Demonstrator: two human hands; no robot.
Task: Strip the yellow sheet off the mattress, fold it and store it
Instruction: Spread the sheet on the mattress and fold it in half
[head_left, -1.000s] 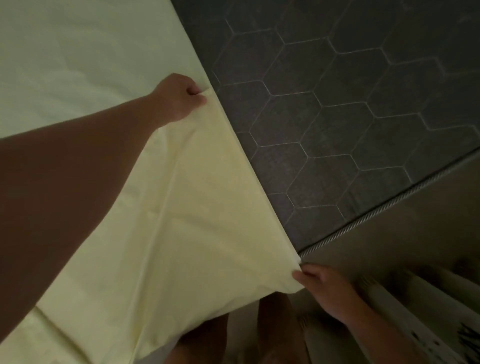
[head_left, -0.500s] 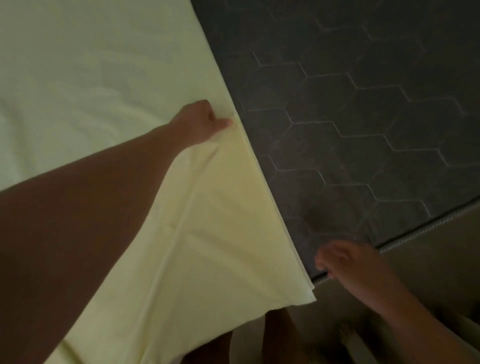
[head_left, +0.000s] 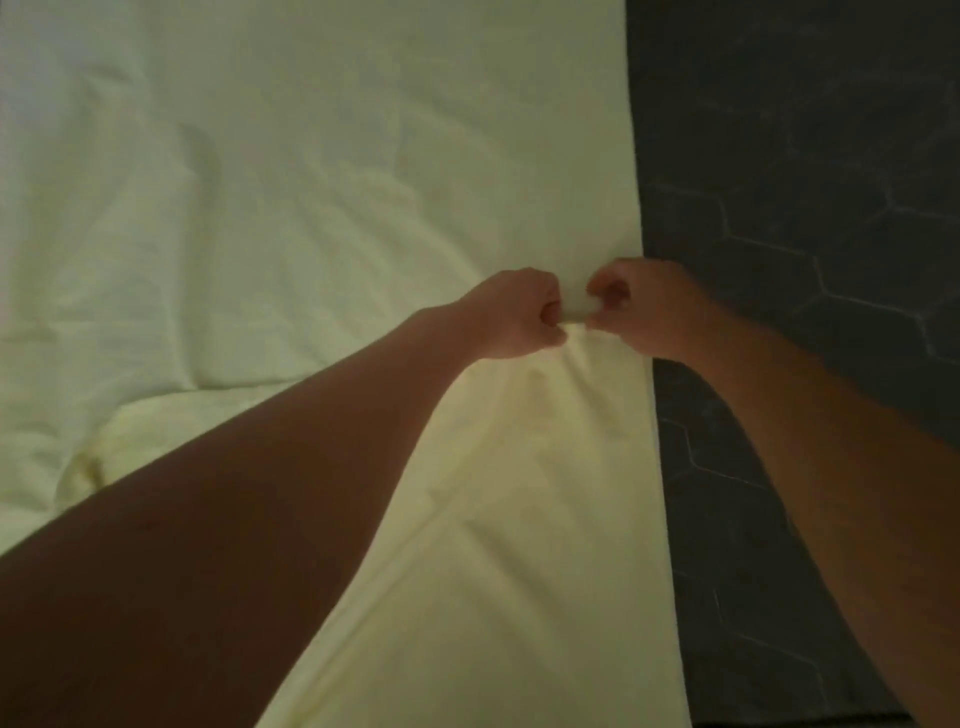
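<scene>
- Since a second ago: right hand (head_left: 641, 312) gone from the near corner of the pale yellow fabric sheet (head_left: 337, 156), corner dropped, and brought far across to just beside the left hand (head_left: 511, 317). Left hand kept on the same right-hand edge throughout.
- Both pinching now. Fingers (head_left: 549, 312) of the left hand curled tight round a small tuck of cloth. Thumb and fingers of the right hand nipping the same tuck from the other side, knuckles close, a short strip of sheet between.
- Sheet spread on the dark grey hexagon-quilted mattress (head_left: 810, 270), not yet lifted clear. Broad and rumpled to the left and far, straight-edged on the right, bare mattress showing beyond that edge.
- At the near end, a doubled layer drawn up towards the pinch, creases fanning out from it. Looks like cloth under pull rather than lying slack.
- Hands held close together probably to pass the gathered edge from one to the other, or to match two edges before the next fold. Hard to say which through the blur.
- Judged stage: early folding, done flat on the bed so the mattress carries the weight. Storing not begun.
- Worth watching: the under layer slipping out of the pinch and leaving the fold skewed.
</scene>
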